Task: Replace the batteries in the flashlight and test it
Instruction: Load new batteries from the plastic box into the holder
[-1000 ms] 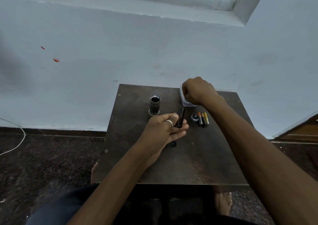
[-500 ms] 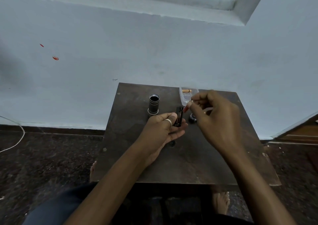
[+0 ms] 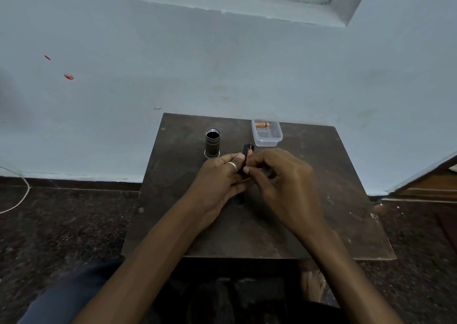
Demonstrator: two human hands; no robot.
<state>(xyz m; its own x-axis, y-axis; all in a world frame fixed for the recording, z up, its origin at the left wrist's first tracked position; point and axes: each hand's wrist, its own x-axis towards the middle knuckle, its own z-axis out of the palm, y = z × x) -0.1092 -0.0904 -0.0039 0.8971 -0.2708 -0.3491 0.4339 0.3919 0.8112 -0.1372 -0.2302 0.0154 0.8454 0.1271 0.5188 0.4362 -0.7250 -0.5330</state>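
Note:
My left hand (image 3: 218, 172), with a ring on one finger, grips a black battery holder (image 3: 247, 151) above the middle of the small dark table (image 3: 321, 219). My right hand (image 3: 279, 175) is against the holder, its fingers curled and pinching a battery at the holder's side; the battery is almost wholly hidden. The black flashlight body (image 3: 212, 142) stands upright, open end up, at the table's back left. A clear plastic box (image 3: 267, 134) at the back holds one orange battery (image 3: 262, 124).
The table stands against a pale blue wall (image 3: 222, 63). A dark speckled floor surrounds it, with a white cable (image 3: 17, 200) at the left and a wooden door frame (image 3: 425, 185) at the right. My right hand hides the old batteries and the cap.
My right hand left the plastic box with a battery pinched in its fingers, came toward me and now meets the holder in my left hand. The left hand stayed in place.

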